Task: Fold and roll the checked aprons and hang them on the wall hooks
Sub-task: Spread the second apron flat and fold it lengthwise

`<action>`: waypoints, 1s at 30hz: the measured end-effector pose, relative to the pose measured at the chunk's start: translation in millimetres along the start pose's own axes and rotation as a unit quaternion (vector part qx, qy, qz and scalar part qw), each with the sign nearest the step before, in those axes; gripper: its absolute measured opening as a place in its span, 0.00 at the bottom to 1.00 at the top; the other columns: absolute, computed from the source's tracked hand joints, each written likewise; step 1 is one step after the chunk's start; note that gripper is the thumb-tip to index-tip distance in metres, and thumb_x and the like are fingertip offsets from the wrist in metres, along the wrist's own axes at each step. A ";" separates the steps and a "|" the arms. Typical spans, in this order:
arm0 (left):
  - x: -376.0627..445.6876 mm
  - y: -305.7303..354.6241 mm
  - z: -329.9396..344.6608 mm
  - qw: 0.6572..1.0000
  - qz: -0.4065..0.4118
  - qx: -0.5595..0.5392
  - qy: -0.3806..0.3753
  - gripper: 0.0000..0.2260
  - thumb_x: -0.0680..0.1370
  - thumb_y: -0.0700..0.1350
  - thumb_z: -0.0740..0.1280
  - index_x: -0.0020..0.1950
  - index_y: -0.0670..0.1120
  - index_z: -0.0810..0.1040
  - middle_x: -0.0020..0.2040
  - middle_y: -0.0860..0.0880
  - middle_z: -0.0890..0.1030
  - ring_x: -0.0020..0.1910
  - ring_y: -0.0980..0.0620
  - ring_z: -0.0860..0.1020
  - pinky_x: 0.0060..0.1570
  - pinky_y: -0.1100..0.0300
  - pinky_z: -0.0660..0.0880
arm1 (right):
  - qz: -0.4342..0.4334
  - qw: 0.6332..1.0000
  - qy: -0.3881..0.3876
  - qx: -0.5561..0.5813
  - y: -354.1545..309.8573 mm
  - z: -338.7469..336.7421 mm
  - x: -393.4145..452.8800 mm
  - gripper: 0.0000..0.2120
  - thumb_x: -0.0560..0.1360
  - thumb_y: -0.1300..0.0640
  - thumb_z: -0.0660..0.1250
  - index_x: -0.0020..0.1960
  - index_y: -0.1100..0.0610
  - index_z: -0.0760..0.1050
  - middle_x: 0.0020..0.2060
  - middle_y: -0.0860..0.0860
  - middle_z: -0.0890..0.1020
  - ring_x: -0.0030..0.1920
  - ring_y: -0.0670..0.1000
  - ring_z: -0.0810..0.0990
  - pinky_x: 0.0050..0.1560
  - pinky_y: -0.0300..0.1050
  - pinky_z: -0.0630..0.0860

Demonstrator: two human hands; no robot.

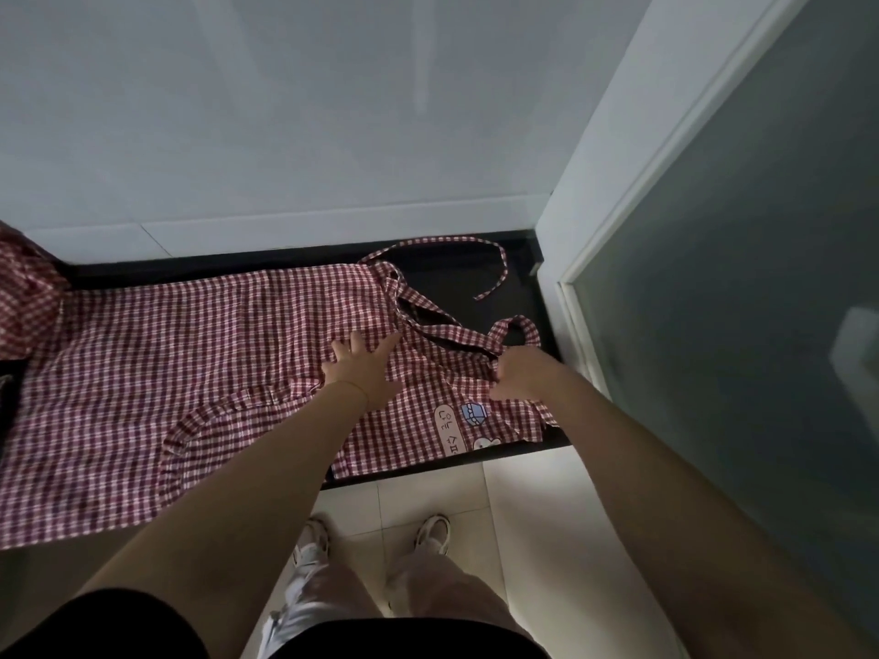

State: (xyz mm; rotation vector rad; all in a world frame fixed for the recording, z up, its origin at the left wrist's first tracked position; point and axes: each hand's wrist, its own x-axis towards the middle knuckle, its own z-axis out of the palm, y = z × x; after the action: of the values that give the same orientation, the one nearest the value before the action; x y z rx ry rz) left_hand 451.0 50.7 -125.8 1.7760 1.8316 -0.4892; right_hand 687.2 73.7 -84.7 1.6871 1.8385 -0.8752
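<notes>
Head view. Checked apron (200,354), one spread flat on dark counter (475,278), long axis along counter, hem overhanging front edge at left, bib at right end. Second checked cloth (24,287), one, bunched at far-left corner; apron likely. Left hand (361,368): fingers straight, splayed, pressing cloth mid-width. Right hand (518,373): curled, gripping bib edge by neck strap (518,332); nearer right end. Ties: loose strap (494,273) toward back right corner. Wall hooks: none visible.
</notes>
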 end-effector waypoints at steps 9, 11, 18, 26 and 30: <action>24.9 28.9 -11.3 0.975 0.127 0.125 0.132 0.20 0.78 0.41 0.63 0.70 0.51 0.72 0.65 0.49 0.73 0.64 0.48 0.69 0.66 0.49 0.69 | -0.020 0.987 0.129 0.088 5.5 28.7 16.8 0.05 0.81 0.59 0.58 0.47 0.54 0.67 0.36 0.47 0.72 0.36 0.46 0.72 0.34 0.38 0.65; 29.3 30.6 -16.4 0.973 0.103 0.145 0.147 0.18 0.78 0.42 0.64 0.68 0.49 0.74 0.64 0.48 0.73 0.64 0.48 0.69 0.66 0.50 0.69 | -0.016 0.985 0.139 0.097 9.0 29.8 19.6 0.06 0.82 0.58 0.57 0.46 0.54 0.66 0.36 0.47 0.72 0.35 0.46 0.71 0.34 0.38 0.64; 30.5 43.5 -25.7 0.973 0.060 0.109 0.194 0.16 0.79 0.41 0.64 0.67 0.45 0.74 0.66 0.45 0.69 0.62 0.44 0.70 0.57 0.51 0.74 | 0.000 0.984 0.156 0.091 18.2 29.5 33.4 0.08 0.83 0.59 0.58 0.54 0.60 0.75 0.45 0.53 0.80 0.41 0.49 0.77 0.41 0.39 0.68; 42.7 45.4 -5.4 0.983 0.033 0.041 0.176 0.18 0.80 0.39 0.63 0.70 0.46 0.68 0.70 0.43 0.65 0.64 0.41 0.68 0.49 0.52 0.77 | 0.011 0.983 0.144 0.109 22.9 26.0 43.6 0.09 0.82 0.59 0.59 0.55 0.61 0.77 0.38 0.51 0.79 0.37 0.49 0.78 0.35 0.37 0.69; 47.6 43.7 -4.5 0.984 0.039 0.061 0.163 0.19 0.80 0.42 0.62 0.71 0.46 0.66 0.70 0.43 0.66 0.63 0.40 0.69 0.49 0.52 0.78 | 0.044 0.998 -0.041 0.034 29.7 -6.6 34.6 0.07 0.78 0.62 0.62 0.55 0.62 0.74 0.45 0.55 0.77 0.44 0.52 0.75 0.47 0.44 0.75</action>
State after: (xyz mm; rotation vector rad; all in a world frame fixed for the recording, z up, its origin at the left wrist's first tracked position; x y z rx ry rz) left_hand 494.3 94.3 -146.3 2.1048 1.9720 -0.2997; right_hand 713.2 102.8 -109.3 1.7334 1.6854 -0.9657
